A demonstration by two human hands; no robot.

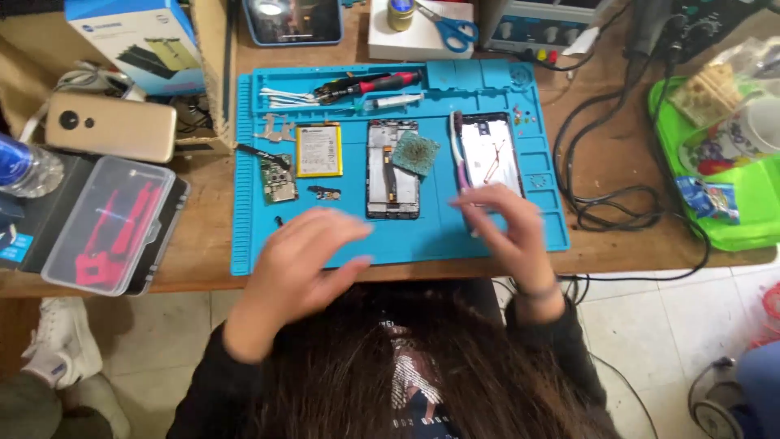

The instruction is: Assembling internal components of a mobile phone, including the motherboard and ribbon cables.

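Right hand (510, 229): blurred, fingers curled loosely, near a pink-handled tool (461, 175); whether they pinch it, cannot tell. Left hand (302, 260): blurred, fingers spread flat, holding nothing, over the near edge of the blue mat (406, 244). At 12 o'clock from the hands: phone frame (392, 169), white back cover (490, 153). At 11 o'clock: yellow battery (318, 149), circuit board (278, 179). Worktop (203, 236) at 10 o'clock: clear case of red tools (110, 223), gold phone (111, 127), blue-and-white box (142, 39).
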